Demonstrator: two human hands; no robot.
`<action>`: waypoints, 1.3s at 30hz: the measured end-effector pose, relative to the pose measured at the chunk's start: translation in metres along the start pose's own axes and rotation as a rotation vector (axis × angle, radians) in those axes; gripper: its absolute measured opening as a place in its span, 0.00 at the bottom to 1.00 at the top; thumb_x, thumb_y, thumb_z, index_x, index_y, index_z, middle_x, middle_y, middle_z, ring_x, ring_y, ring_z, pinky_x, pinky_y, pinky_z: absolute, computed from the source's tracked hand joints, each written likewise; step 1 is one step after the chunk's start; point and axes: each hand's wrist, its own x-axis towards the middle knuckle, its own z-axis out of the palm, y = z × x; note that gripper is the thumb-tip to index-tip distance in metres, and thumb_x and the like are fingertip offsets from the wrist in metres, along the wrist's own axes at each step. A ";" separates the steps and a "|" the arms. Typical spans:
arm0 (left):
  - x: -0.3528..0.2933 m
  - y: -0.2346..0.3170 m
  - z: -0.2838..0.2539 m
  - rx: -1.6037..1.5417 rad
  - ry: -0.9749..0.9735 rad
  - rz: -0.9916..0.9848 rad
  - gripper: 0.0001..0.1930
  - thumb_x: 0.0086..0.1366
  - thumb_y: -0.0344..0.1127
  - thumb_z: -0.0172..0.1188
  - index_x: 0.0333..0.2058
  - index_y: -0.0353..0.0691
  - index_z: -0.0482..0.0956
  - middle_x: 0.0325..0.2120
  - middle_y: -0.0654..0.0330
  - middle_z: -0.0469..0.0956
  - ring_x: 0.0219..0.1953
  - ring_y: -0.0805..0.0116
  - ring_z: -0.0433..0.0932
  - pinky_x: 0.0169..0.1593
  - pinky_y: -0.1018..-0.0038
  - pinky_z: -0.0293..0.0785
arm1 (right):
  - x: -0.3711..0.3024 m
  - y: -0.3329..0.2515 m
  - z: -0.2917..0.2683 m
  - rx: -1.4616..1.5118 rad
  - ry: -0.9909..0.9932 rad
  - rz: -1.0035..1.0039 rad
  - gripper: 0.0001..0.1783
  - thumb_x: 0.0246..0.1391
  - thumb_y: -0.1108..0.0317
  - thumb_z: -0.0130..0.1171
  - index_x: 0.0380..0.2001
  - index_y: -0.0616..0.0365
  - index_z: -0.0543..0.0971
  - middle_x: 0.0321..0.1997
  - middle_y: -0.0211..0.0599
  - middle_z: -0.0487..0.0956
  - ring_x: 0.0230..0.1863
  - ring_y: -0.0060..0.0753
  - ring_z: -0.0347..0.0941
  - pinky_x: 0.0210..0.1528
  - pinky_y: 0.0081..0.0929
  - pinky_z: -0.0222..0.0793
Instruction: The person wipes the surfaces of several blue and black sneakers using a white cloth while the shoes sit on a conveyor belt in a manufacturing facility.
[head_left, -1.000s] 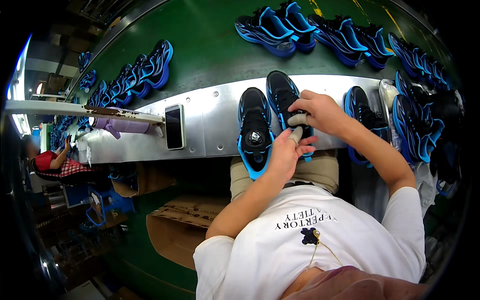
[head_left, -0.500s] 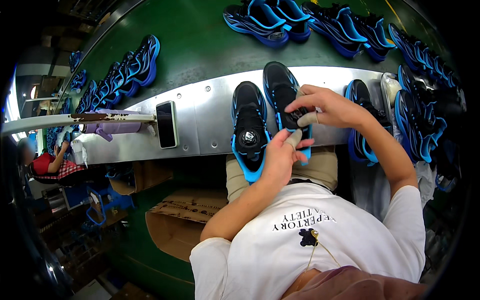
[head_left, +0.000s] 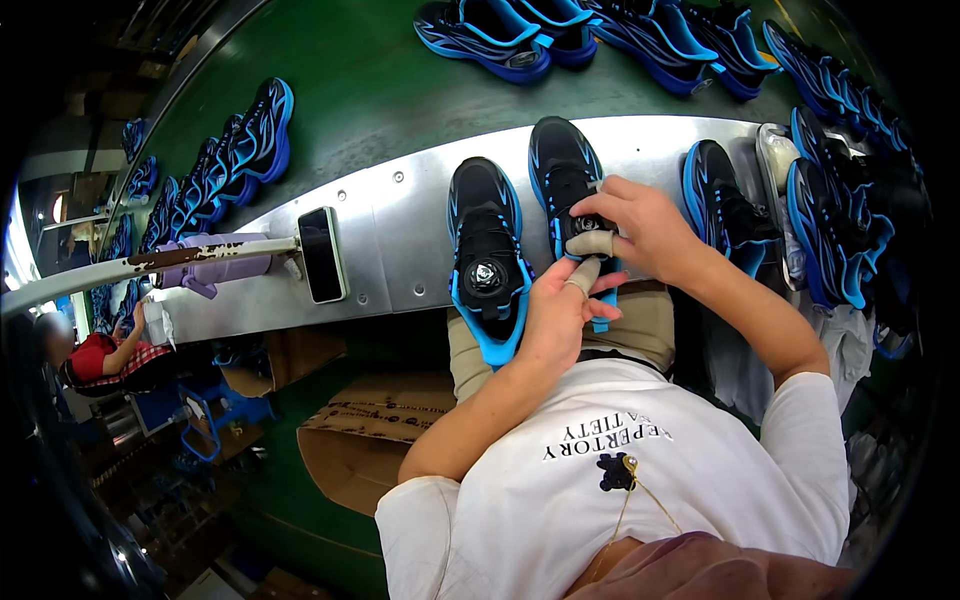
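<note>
Two black sneakers with bright blue trim stand side by side before me on a metal ledge, toes pointing away. The left sneaker (head_left: 486,235) has a round, shiny lacing dial (head_left: 486,277) on its tongue and is untouched. On the right sneaker (head_left: 566,160), my right hand (head_left: 645,228) is closed, with thumb and forefinger at either side of its dial (head_left: 588,226). My left hand (head_left: 562,312) is closed at the same shoe's opening, thumb and forefinger pinched close below the dial. Pale wraps cover some fingertips. The hands hide most of that shoe's collar.
More such sneakers (head_left: 725,200) stand on the ledge at right, others on the green bench (head_left: 370,90) beyond. A phone (head_left: 321,255) and a lilac bottle (head_left: 225,260) lie left, near a worn pale bar (head_left: 130,268). Below are cardboard boxes (head_left: 365,445); another person (head_left: 110,350) sits far left.
My right thumb has moved onto the near side of the dial, which now shows between the fingers. My left hand stays by the shoe opening. The whole view has shifted slightly.
</note>
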 end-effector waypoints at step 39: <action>-0.005 -0.007 0.006 -0.087 0.038 0.009 0.14 0.71 0.33 0.45 0.49 0.31 0.69 0.44 0.55 0.74 0.45 0.64 0.77 0.35 0.77 0.77 | 0.003 0.007 0.004 0.143 0.115 -0.068 0.14 0.41 0.69 0.66 0.35 0.57 0.80 0.32 0.39 0.71 0.34 0.42 0.72 0.34 0.35 0.68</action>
